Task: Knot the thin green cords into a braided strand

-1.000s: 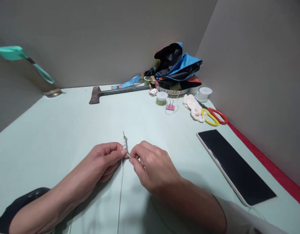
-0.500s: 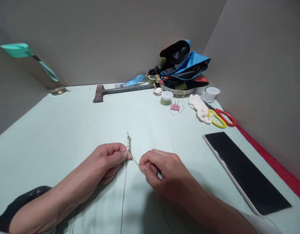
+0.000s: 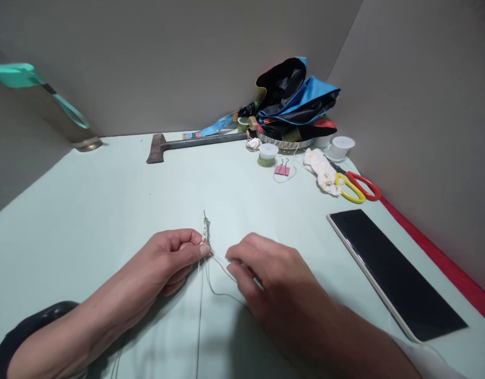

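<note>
A short knotted cord [image 3: 205,229], pale green and white, stands up between the thumb and forefinger of my left hand [image 3: 178,258], which is closed on its lower end. Several thin loose strands [image 3: 221,293] run down from that pinch; one hangs straight toward the table's near edge, others bend to the right. My right hand [image 3: 266,273] hovers just right of the strands, its thumb and forefinger parted, with no strand visible between the tips. Its other fingers are curled out of sight.
A phone-like black slab [image 3: 396,273] lies at right. Behind it are scissors [image 3: 351,188], crumpled white cloth [image 3: 322,171], a pink binder clip [image 3: 282,169], a thread spool [image 3: 268,153] and a blue-black pouch [image 3: 297,105]. An axe [image 3: 158,149] lies along the back, a cylindrical container [image 3: 88,143] far left.
My right thumb and forefinger have come apart and let go of the strands. Those strands now hang slack and curved. My left hand keeps its pinch; the whole view has shifted slightly.
</note>
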Motion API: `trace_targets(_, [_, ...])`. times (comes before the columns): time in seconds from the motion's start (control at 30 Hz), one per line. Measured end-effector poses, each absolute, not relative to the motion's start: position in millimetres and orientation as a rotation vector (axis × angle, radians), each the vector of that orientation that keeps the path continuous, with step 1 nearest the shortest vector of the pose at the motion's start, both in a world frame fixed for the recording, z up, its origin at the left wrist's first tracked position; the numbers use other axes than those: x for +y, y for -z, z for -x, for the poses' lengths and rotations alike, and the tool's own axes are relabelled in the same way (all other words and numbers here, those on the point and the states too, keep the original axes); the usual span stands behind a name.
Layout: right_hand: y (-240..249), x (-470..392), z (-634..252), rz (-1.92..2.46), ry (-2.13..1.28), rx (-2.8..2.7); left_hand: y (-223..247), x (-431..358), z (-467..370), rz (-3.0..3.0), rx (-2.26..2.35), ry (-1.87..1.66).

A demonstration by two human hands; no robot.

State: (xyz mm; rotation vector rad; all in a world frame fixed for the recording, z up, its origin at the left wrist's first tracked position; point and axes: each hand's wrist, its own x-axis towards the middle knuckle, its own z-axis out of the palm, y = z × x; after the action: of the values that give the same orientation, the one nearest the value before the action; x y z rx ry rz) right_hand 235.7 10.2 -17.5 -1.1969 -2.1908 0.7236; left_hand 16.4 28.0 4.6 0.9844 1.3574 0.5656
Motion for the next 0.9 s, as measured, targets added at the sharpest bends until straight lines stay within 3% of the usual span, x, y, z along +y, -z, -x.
trace_targets(0.23, [26,10,-240,1.214,-0.506,-2.304,-5,27,-15,-0.983,1.344,-0.57])
trace_targets(0.53, [28,9,-235,1.234,-0.604,-2.245,-4,30,-17,-0.988,1.359,-0.578])
trace_targets(0.73, [10,17,-235,1.305,-0.847,-2.149,-5,28,-15,-0.993,1.347,-0.578])
trace_targets(0.9, [-4,22,-240,1.419,-1.403,-1.826,-6,28,-17,-0.994,1.322,-0.585])
